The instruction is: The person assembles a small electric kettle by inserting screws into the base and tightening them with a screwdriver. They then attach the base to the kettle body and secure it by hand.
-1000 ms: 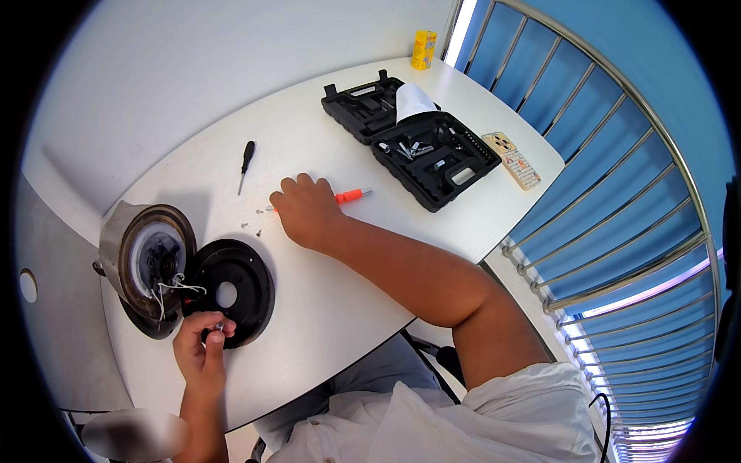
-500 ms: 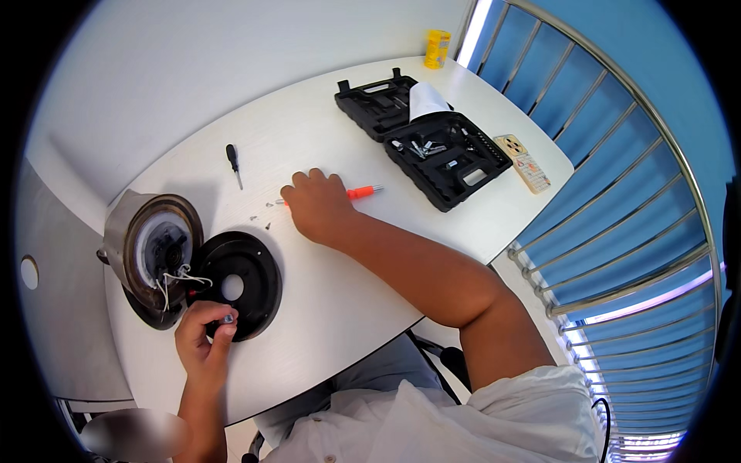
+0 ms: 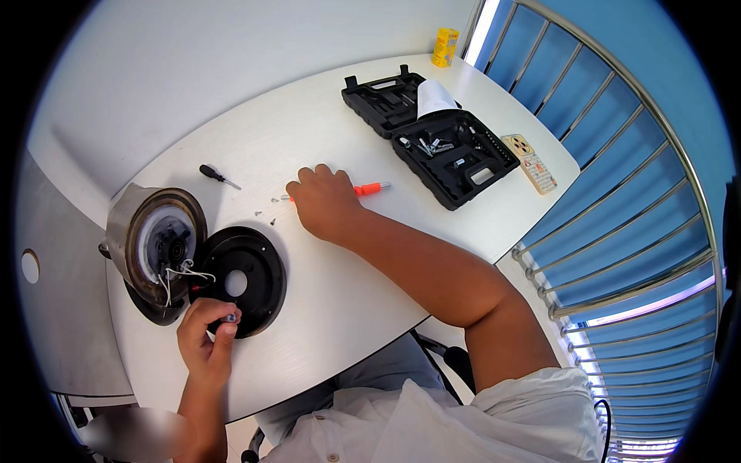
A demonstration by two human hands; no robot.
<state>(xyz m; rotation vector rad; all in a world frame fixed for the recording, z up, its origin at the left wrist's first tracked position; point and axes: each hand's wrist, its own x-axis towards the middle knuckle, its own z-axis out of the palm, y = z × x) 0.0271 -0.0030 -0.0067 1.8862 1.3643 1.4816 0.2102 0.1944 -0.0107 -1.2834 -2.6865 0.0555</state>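
My left hand (image 3: 202,341) is closed, pinching a small shiny metal piece (image 3: 230,317) between thumb and forefinger at the near edge of a round black plastic base (image 3: 268,285). The piece is too small to name surely. Farther out, my right hand (image 3: 326,204) lies palm down with fingers curled over an orange-handled screwdriver (image 3: 370,188); its ends stick out either side, and its middle is hidden. Several small screws (image 3: 272,222) lie left of that hand. A metal electric kettle body (image 3: 123,231) rests on its side, white wires (image 3: 184,270) hanging from its open underside.
A black screwdriver (image 3: 210,172) lies beyond the kettle. At the back right sits an opened black tool case (image 3: 455,181) with bits and white paper (image 3: 434,99). Right of it is a phone (image 3: 531,163); a yellow box (image 3: 444,48) stands behind. Metal railings (image 3: 617,201) border the right side.
The black screwdriver has swung round on the table, its handle now farther left and nearer the kettle. The view has shifted slightly. Both hands keep nearly the same pose.
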